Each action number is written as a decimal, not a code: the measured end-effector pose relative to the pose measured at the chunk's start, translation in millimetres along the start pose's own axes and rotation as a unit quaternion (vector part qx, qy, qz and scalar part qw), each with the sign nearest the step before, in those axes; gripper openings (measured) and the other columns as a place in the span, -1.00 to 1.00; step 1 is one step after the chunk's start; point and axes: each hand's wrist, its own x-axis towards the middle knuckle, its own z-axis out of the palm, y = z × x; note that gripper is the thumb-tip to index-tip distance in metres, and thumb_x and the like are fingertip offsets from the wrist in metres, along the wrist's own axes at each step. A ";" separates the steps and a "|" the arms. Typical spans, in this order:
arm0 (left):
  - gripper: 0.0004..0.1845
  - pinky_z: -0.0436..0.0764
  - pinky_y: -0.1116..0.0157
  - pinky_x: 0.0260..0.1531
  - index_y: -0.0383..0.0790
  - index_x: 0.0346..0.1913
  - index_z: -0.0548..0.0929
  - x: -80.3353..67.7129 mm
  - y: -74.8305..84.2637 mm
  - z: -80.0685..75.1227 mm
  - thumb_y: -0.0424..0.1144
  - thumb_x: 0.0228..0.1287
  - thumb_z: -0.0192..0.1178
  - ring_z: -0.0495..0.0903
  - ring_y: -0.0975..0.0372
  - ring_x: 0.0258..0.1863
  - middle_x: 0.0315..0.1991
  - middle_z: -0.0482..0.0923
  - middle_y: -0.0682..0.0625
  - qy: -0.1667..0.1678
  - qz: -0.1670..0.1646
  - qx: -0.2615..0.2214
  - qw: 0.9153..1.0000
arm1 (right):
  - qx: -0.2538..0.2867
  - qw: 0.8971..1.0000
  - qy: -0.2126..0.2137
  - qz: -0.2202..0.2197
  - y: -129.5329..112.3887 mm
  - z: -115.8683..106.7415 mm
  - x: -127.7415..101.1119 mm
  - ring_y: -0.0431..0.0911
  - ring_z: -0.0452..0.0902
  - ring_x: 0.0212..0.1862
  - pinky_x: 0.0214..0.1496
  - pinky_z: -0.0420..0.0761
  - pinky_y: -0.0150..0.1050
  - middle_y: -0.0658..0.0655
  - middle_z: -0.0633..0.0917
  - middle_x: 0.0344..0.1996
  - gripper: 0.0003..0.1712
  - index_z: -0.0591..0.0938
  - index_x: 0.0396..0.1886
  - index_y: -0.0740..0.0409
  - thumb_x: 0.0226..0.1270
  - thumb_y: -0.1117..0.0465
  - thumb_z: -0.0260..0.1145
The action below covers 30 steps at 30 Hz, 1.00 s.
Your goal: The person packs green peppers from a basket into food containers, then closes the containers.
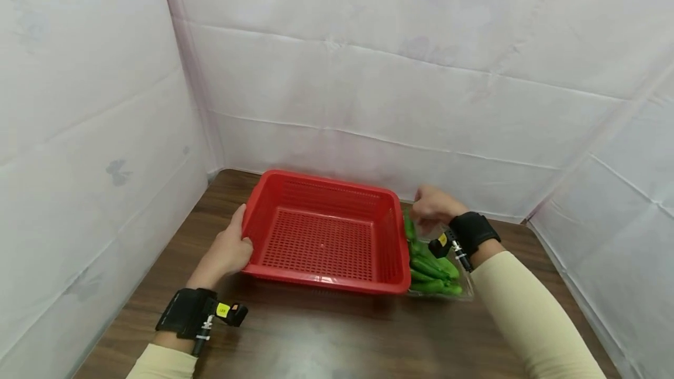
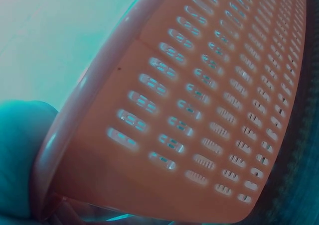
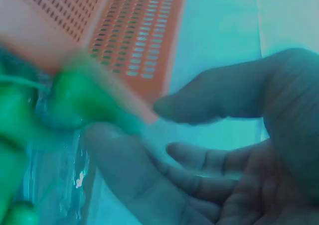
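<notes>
My left hand [image 1: 223, 253] grips the left rim of a red plastic basket [image 1: 321, 244], thumb over the edge. The basket is tilted, with nothing inside it. In the left wrist view its slotted wall [image 2: 109, 180] fills most of the picture. To the right, my right hand [image 1: 434, 206] hovers by the far end of a clear tray [image 1: 470, 285] of long green peppers [image 1: 432, 271]. The right wrist view shows thumb [image 3: 214, 95] and index finger parted, the fingertip close to a blurred pepper [image 3: 79, 95] beside the basket's corner.
The basket's right side overlaps part of the clear tray. Brown wood-grain tabletop [image 1: 310, 338] extends in front of both. White sheeting [image 1: 368, 92] encloses the back and both sides of the table.
</notes>
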 end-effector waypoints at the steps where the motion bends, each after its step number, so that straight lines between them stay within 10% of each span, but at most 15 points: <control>1: -0.14 0.64 0.20 -0.29 -0.25 0.68 -0.39 0.2 -0.8 -2.0 -0.41 0.51 -0.17 0.67 0.02 -0.15 0.30 0.41 -0.55 0.002 0.001 0.002 1.000 | 0.004 1.000 -0.001 -0.004 3.8 -0.8 -0.2 -0.14 0.55 -0.72 -0.56 0.62 -0.26 -0.06 0.37 -0.81 -0.52 0.31 -0.81 0.00 0.22 0.44 0.20; 18: -0.14 0.66 0.16 -0.24 -0.30 0.68 -0.38 -7.0 -14.5 -10.3 -0.43 0.51 -0.15 0.65 -0.02 -0.09 0.34 0.38 -0.55 0.016 0.001 0.014 1.000 | -0.083 0.993 0.075 0.046 64.5 12.5 34.1 -0.18 0.32 -0.72 -0.57 0.47 -0.27 -0.04 0.35 -0.74 -0.68 0.57 -0.41 0.25 0.37 0.09 0.40; 30: -0.16 0.64 0.12 -0.16 -0.27 0.68 -0.37 -8.9 -2.6 -4.6 -0.40 0.53 -0.15 0.63 -0.06 -0.02 0.36 0.37 -0.54 0.001 0.004 0.020 1.000 | -0.109 0.991 0.005 0.072 69.9 33.1 46.4 -0.12 0.35 -0.55 -0.45 0.50 -0.22 -0.06 0.31 -0.64 -0.53 0.41 -0.66 -0.02 0.19 0.03 0.53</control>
